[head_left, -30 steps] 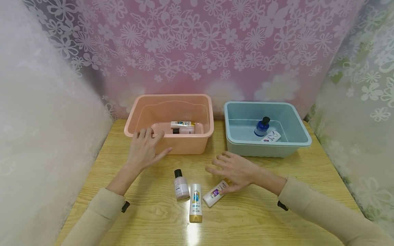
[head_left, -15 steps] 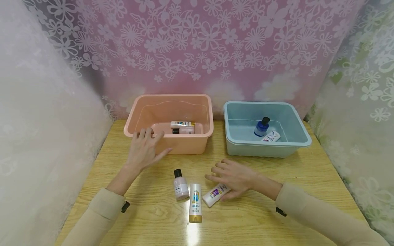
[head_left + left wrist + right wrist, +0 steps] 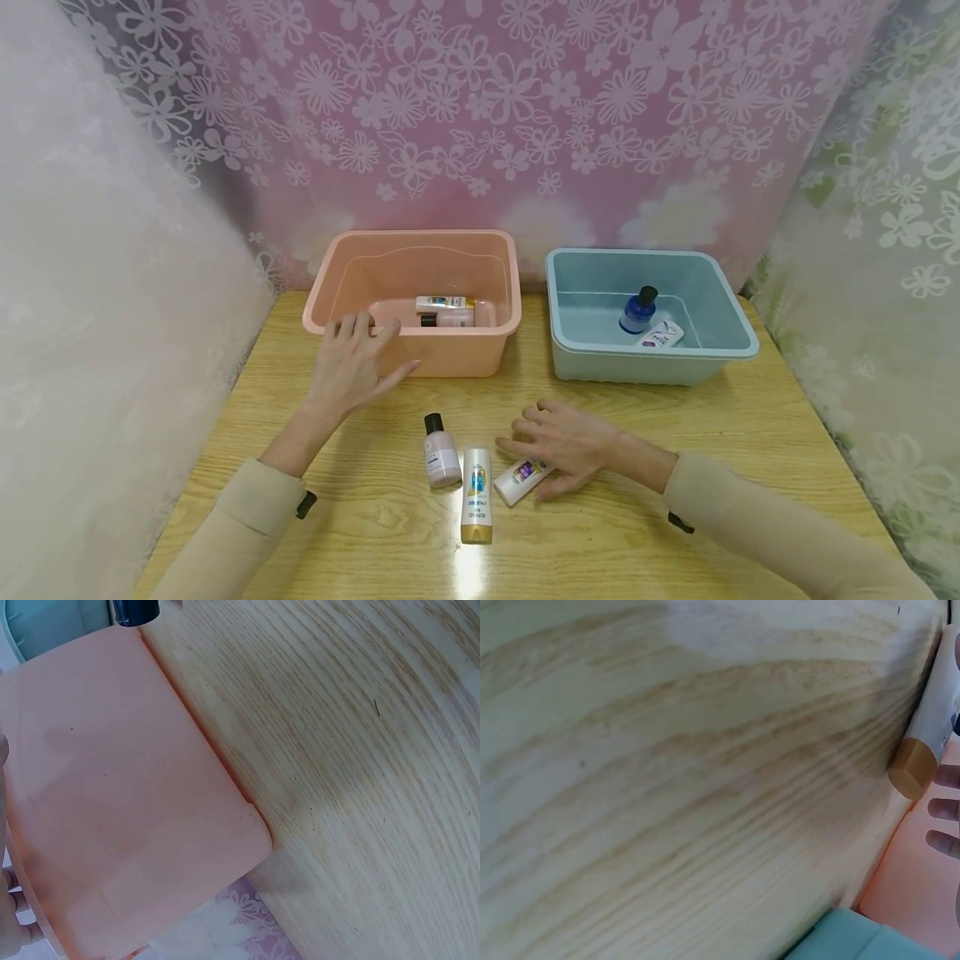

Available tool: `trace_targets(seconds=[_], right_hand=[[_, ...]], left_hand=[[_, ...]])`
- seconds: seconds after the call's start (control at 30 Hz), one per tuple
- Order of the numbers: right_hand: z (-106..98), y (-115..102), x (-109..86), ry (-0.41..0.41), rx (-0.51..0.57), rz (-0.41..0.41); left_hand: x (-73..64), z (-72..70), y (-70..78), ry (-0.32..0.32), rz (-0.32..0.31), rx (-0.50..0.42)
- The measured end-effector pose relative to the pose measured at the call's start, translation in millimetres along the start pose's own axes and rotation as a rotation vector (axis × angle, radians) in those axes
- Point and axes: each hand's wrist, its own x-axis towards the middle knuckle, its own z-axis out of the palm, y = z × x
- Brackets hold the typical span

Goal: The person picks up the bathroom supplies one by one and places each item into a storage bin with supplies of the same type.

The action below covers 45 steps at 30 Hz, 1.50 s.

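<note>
My left hand (image 3: 347, 362) hooks its fingers over the front rim of the pink tub (image 3: 457, 354), thumb stretched out in front of the wall. In the left wrist view its fingers (image 3: 22, 930) show past the rim. Over a white bottle with a purple label (image 3: 517, 481) hangs my right hand (image 3: 566, 442), fingers spread to its far side and thumb to its near side. The bottle's gold cap (image 3: 913, 769) and the loosely bent fingers (image 3: 945, 810) show apart in the right wrist view. No grip is visible.
A gold-capped white bottle (image 3: 477, 496) and a pale pink black-capped bottle (image 3: 442, 458) lie to the left. Two bottles lie in the pink tub. The blue tub (image 3: 637, 367) contains a blue bottle (image 3: 637, 312) and a white bottle (image 3: 662, 334).
My right hand has come down and slightly left over the purple-labelled bottle, covering more of its far end. The left hand stays on the pink tub's rim.
</note>
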Motion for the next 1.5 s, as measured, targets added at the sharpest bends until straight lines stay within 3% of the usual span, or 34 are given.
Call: trace_targets(seconds=[0.57, 0.9, 1.5], right_hand=[[8.5, -1.3, 1.2, 0.047, -0.05, -0.011], [15.7, -2.0, 3.5, 0.01, -0.035, -0.025], [20.5, -4.6, 1.4, 0.067, -0.053, -0.08]], left_hand=[[0.4, 0.4, 0.8, -0.001, -0.006, -0.004], [-0.6, 1.1, -0.8, 0.019, 0.004, 0.003], [0.5, 2.3, -0.8, 0.042, 0.011, 0.002]])
